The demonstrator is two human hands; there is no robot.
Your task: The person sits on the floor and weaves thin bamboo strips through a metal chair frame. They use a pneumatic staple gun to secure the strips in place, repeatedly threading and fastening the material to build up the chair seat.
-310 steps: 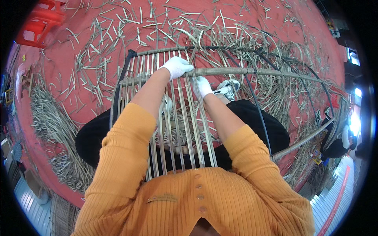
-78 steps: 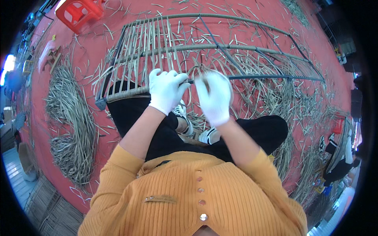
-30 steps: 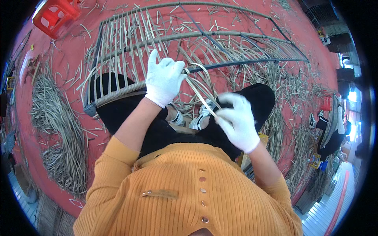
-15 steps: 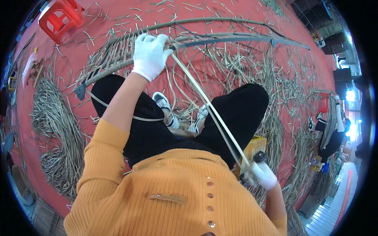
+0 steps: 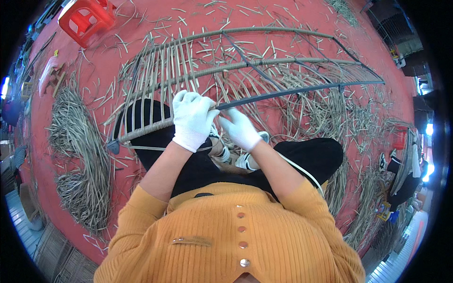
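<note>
Your right hand (image 5: 239,129) has come back up from beside your hip, where it was half a second ago, to just beside your left hand (image 5: 192,120), and the frame (image 5: 255,63) now shows its bars spread wider apart. It lies across in front of you, its near left corner by your left knee. Your left hand is closed on its near bar (image 5: 283,93), where the wrapped part meets the bare dark part. Your right fingertips are just below that bar, but you can't be told whether they pinch anything. From behind your right forearm a pale strip (image 5: 303,170) runs over your thigh; its course near your fingers is hidden. Your shoes (image 5: 245,162) are partly covered by your hands and arms. A red object (image 5: 400,139) far right may be a container, too small to make out, contents included. Another person (image 5: 410,181) near it is blurred. A red stool (image 5: 94,29) is cut off at the top, above a bundle of strips (image 5: 85,155), and a woven panel (image 5: 61,254) is cut by the rim.
</note>
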